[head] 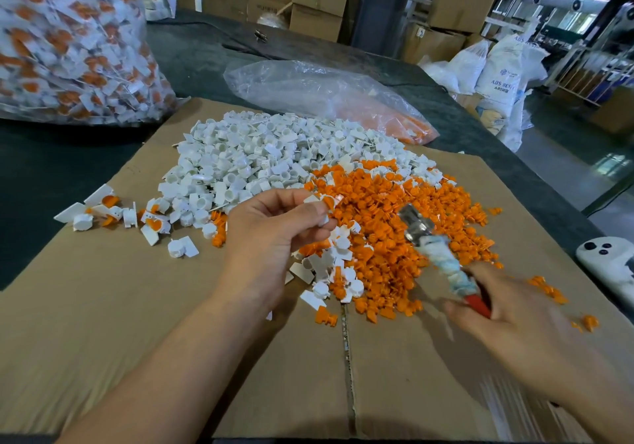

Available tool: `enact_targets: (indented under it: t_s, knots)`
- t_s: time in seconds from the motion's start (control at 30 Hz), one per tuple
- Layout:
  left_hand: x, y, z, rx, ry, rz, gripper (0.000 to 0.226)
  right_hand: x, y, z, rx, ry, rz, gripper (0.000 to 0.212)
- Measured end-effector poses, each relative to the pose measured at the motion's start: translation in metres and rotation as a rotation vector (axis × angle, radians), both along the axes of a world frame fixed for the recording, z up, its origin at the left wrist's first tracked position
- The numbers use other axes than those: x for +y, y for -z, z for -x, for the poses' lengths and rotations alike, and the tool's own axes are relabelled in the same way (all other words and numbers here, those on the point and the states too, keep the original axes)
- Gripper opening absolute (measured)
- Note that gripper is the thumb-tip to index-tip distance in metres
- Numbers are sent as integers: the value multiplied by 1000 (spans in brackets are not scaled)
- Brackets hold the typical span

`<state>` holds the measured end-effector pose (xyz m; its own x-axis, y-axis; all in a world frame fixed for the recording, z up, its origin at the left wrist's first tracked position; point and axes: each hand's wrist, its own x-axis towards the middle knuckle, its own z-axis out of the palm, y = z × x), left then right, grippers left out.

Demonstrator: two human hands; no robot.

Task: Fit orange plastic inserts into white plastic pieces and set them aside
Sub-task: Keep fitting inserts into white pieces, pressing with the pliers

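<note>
Far left on the dark table (51,158) stands a bulging clear bag (68,42) packed with white-and-orange parts. Next to it a flattened cardboard sheet (137,323) covers the table, and near its left edge lies a small scatter of fitted pieces (113,213). Toward the middle rises a heap of white pieces (247,155), touching a heap of orange inserts (394,224) on its right. Above where the heaps meet, the left hand (274,234) has its grip pinched narrow on one white piece (317,200) — orange shows at its end. Behind lies a slack plastic bag (326,93). To the right, the right hand (521,320), blurred, has its grip wrapped round the red handle of a metal-headed tool (442,261). A white device (607,261) sits at the table's right edge.
</note>
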<state>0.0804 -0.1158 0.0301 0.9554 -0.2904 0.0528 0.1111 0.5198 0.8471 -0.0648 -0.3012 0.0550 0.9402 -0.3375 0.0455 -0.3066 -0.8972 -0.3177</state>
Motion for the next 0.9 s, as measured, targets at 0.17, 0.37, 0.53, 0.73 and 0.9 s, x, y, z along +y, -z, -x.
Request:
enact_targets:
  t_s: [0.17, 0.37, 0.53, 0.73, 0.9]
  knots:
    - [-2, 0, -1, 48, 7, 10, 7, -40, 12, 17, 44, 138, 132, 38]
    - [-1, 0, -2, 68, 9, -5, 26, -67, 26, 24, 123, 111, 191, 70]
    - [-1, -1, -1, 70, 23, -17, 5, -72, 25, 19, 168, 61, 150, 88]
    - [0, -2, 0, 66, 44, -45, 13, -83, 27, 12, 212, 21, 205, 126]
    - [0, -2, 1, 35, 44, -56, 19, -83, 28, 12, 256, 31, 160, 137]
